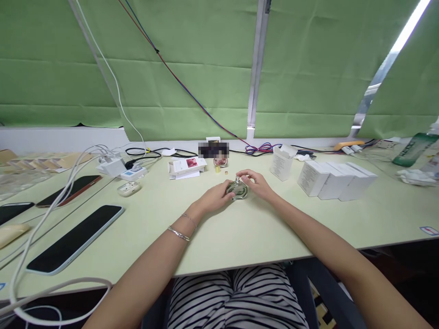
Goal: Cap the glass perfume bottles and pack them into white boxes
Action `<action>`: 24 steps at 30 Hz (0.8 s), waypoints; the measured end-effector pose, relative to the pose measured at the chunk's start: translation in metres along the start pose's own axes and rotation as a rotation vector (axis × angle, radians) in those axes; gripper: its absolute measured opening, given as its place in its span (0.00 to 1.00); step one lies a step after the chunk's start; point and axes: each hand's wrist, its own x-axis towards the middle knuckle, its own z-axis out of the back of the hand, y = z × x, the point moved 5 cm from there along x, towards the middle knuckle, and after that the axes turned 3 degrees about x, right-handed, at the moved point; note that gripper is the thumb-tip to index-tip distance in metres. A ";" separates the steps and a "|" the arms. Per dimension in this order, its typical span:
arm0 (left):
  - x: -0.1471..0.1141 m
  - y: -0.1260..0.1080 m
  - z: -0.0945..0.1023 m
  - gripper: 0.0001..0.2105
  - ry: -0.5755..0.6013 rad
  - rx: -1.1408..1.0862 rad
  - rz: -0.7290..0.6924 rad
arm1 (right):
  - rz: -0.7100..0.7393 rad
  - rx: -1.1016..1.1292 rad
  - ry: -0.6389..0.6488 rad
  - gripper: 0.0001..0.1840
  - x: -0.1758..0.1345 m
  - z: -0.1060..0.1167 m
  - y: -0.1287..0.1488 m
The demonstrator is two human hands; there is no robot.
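Note:
A clear glass perfume bottle (239, 190) stands on the table in front of me, its sprayer neck pointing up. My left hand (218, 195) is wrapped round the bottle's left side, thumb across its front. Curled at the neck and right shoulder of the bottle are the fingers of my right hand (255, 182); how firmly they grip is too small to tell. Just behind lie a gold cap (217, 169) and a small gold ring (226, 172). A second, pinkish bottle (220, 162) is farther back.
An open white box (188, 168) lies back left; another open box (282, 163) stands back right beside several white cartons (336, 180). Phones (77, 240), chargers and white cables (55, 205) spread over the left. A green bottle (414, 149) is far right.

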 end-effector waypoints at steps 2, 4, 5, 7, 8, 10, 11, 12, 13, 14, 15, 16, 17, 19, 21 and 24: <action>0.001 0.001 0.001 0.16 -0.013 0.033 0.036 | -0.013 -0.124 0.084 0.18 -0.001 0.003 -0.005; 0.001 0.003 0.001 0.16 -0.025 0.067 0.085 | -0.081 -0.270 0.226 0.25 -0.004 0.005 -0.018; 0.001 0.005 0.001 0.16 -0.032 0.081 0.107 | -0.126 -0.335 0.300 0.28 -0.006 0.006 -0.026; 0.001 0.008 0.002 0.17 -0.047 0.099 0.140 | -0.192 -0.405 0.398 0.30 -0.009 0.007 -0.040; 0.001 0.010 0.003 0.17 -0.050 0.102 0.150 | -0.200 -0.410 0.408 0.27 -0.009 0.008 -0.045; 0.001 0.013 0.003 0.17 -0.056 0.097 0.162 | -0.184 -0.381 0.341 0.21 -0.006 0.011 -0.048; 0.000 0.014 0.003 0.17 -0.056 0.090 0.163 | -0.164 -0.355 0.261 0.19 -0.004 0.013 -0.047; 0.000 0.014 0.004 0.17 -0.054 0.079 0.160 | -0.137 -0.321 0.150 0.17 -0.001 0.016 -0.045; 0.000 0.015 0.004 0.17 -0.055 0.068 0.153 | -0.102 -0.271 0.020 0.16 0.001 0.020 -0.040; 0.000 0.015 0.004 0.17 -0.056 0.056 0.143 | -0.057 -0.205 -0.114 0.15 0.002 0.023 -0.035; 0.000 0.014 0.004 0.17 -0.057 0.045 0.130 | -0.007 -0.127 -0.234 0.14 0.001 0.025 -0.028; 0.000 0.013 0.004 0.17 -0.057 0.032 0.115 | 0.042 -0.051 -0.325 0.14 0.000 0.025 -0.022; 0.000 0.012 0.004 0.17 -0.057 0.018 0.100 | 0.086 0.015 -0.381 0.13 -0.001 0.023 -0.016; 0.000 0.010 0.004 0.17 -0.053 -0.009 0.076 | 0.153 0.091 -0.400 0.13 -0.004 0.014 -0.004; 0.000 0.008 0.004 0.18 -0.033 -0.034 0.063 | 0.186 0.096 -0.344 0.12 -0.006 0.003 0.005; 0.000 0.005 0.003 0.20 -0.009 -0.068 0.055 | 0.190 0.030 -0.229 0.11 -0.007 -0.010 0.011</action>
